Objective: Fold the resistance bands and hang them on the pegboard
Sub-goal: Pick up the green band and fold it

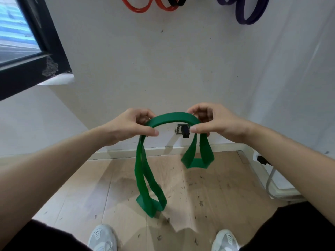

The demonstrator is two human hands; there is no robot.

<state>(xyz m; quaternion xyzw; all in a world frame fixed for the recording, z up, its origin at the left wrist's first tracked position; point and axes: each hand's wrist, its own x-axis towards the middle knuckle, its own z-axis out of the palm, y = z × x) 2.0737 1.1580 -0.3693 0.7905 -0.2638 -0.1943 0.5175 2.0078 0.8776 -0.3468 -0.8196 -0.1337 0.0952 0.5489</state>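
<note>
Pinching with thumb against curled fingers, the left hand point(134, 125) grips one side of a wide, flat green rubber resistance band point(174, 118), and the right hand point(211, 122) clamps the other side the same way. Between the two hands the band rises in a smooth arch, its doubled layers lying flat together. Below the left hand a long loop hangs down — two strips that spread, twist a little and meet in a folded bottom end low over the pale wooden plank floor point(208, 192). Below the right hand a much shorter loop hangs, its strips flaring to a flat bottom fold. The band is matte, even in colour and held in front of the white wall point(163, 69), well below the far bands at the top edge: red rubber loops point(139, 7) on the left, a black loop point(178, 2) beside them, and dark purple loops point(251, 14) to the right. White trainers point(103, 238) show at the near edge.
</note>
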